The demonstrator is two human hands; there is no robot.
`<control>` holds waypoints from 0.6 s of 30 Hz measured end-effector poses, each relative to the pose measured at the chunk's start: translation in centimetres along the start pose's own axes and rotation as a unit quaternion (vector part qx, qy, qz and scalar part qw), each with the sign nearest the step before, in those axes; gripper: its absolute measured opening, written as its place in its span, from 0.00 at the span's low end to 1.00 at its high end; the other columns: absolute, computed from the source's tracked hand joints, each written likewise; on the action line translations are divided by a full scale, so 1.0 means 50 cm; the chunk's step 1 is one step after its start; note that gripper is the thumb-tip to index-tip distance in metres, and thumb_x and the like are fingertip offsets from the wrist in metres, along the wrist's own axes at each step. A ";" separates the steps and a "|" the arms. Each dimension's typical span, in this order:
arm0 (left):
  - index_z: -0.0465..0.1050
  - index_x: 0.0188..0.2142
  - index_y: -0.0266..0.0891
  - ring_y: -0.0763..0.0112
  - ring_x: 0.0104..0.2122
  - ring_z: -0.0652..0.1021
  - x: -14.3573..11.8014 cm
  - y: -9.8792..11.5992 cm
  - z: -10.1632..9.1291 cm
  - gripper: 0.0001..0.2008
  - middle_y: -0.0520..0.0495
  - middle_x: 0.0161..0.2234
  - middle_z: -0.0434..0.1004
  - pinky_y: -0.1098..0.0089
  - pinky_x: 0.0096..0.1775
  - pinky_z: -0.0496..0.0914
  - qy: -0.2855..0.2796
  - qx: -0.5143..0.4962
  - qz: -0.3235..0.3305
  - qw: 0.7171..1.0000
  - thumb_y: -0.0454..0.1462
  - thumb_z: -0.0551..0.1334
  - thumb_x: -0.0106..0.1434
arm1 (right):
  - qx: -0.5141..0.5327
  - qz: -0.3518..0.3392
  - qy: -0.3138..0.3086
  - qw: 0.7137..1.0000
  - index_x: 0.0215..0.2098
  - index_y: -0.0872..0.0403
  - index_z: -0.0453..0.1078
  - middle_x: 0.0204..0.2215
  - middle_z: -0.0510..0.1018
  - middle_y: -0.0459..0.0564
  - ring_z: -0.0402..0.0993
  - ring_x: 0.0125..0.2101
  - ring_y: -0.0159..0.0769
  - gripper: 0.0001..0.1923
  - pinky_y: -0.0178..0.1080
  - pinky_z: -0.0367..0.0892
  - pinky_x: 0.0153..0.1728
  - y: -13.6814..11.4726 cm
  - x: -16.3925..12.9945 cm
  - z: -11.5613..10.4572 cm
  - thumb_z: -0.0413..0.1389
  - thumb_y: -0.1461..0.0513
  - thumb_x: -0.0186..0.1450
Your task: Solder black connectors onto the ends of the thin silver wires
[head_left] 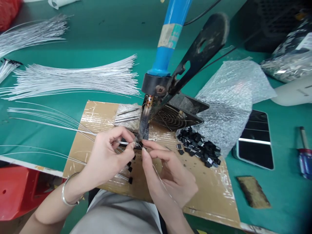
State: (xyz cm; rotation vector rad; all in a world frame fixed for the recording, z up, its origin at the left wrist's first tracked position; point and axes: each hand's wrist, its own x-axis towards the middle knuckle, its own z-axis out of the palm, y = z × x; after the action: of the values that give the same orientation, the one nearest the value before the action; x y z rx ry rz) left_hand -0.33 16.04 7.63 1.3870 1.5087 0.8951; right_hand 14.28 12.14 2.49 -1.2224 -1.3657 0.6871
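Observation:
My left hand (110, 152) pinches a thin white wire (48, 125) near its end, right under the tip of a fixed soldering iron (144, 120) with a blue handle (169, 39). My right hand (168, 172) holds a thin strand of solder wire (159, 178) with its fingertips at the same spot. Both hands work over a taped cardboard sheet (219, 191). A few wires with small black end pieces (130, 179) lie below my left hand. A heap of small black parts (198, 146) sits to the right of the iron.
Bundles of white wires (73, 78) lie spread on the green table at the left. A bubble-wrap sheet (234, 94), a phone (255, 139), a screwdriver (304, 156) and a brown pad (253, 191) lie to the right. A red box (17, 191) stands below the table edge.

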 end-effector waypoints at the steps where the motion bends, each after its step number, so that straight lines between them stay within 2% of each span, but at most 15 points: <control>1: 0.73 0.27 0.39 0.71 0.28 0.75 0.000 0.000 0.000 0.04 0.48 0.30 0.81 0.71 0.29 0.64 0.000 -0.001 0.001 1.000 0.31 0.63 0.58 | 0.002 0.000 0.003 1.000 0.38 0.51 0.73 0.43 0.87 0.51 0.86 0.42 0.38 0.10 0.38 0.81 0.46 0.000 -0.001 0.001 0.63 0.72 0.65; 5: 0.73 0.28 0.39 0.72 0.26 0.73 0.001 -0.002 0.001 0.04 0.48 0.31 0.81 0.71 0.26 0.61 -0.003 0.008 0.001 1.000 0.31 0.63 0.57 | 0.007 0.002 0.008 1.000 0.38 0.51 0.73 0.44 0.87 0.51 0.86 0.42 0.37 0.10 0.37 0.80 0.47 0.003 -0.003 0.004 0.63 0.72 0.65; 12: 0.73 0.27 0.39 0.72 0.28 0.75 0.001 -0.003 0.003 0.04 0.50 0.30 0.80 0.72 0.30 0.66 0.000 -0.006 0.010 1.000 0.30 0.63 0.58 | -0.029 -0.021 0.028 0.999 0.37 0.52 0.74 0.42 0.87 0.49 0.86 0.39 0.33 0.08 0.33 0.78 0.46 0.002 -0.004 0.010 0.64 0.71 0.65; 18: 0.73 0.28 0.39 0.72 0.28 0.75 0.000 -0.003 0.004 0.04 0.49 0.30 0.80 0.72 0.30 0.66 0.003 -0.011 0.011 1.000 0.31 0.63 0.58 | -0.038 -0.027 0.029 0.998 0.37 0.52 0.74 0.42 0.87 0.49 0.86 0.39 0.32 0.08 0.32 0.78 0.45 0.002 -0.004 0.011 0.64 0.70 0.65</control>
State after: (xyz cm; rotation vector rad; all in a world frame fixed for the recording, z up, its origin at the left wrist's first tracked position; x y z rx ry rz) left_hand -0.21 16.00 7.41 1.3898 1.4861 0.9269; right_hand 13.77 12.11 2.23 -1.2506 -1.3815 0.5612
